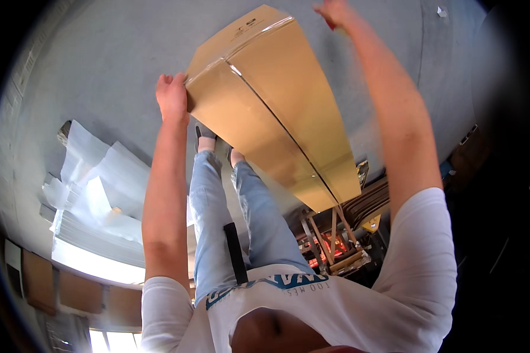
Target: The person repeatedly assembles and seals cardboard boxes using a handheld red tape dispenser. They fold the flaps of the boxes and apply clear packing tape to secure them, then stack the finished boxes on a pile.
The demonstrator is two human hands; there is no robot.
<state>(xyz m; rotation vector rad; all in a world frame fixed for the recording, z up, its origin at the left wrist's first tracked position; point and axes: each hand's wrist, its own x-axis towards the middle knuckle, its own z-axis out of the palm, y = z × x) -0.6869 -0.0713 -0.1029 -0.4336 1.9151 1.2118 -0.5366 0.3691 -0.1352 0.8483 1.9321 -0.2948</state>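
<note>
A large brown cardboard box [294,88] stands before me, tilted in the view. A dark seam runs along its long face between two flaps. Shiny clear tape lies across the seam's far end and along the far edge. My left hand [172,97] grips the box at its far left corner, fingers curled against the side. My right hand [337,13] is raised beyond the box's far right corner, apart from it and smeared by motion. Its fingers look closed around a small red thing [330,25], whose kind I cannot make out.
White foam sheets and wrapping [106,194] lie on the left. Close by my right side are a wooden frame [333,241] and a stack of curved brown pieces [368,197]. Brown panels [79,291] stand at the lower left. A small white scrap [441,11] lies on the grey floor [118,53].
</note>
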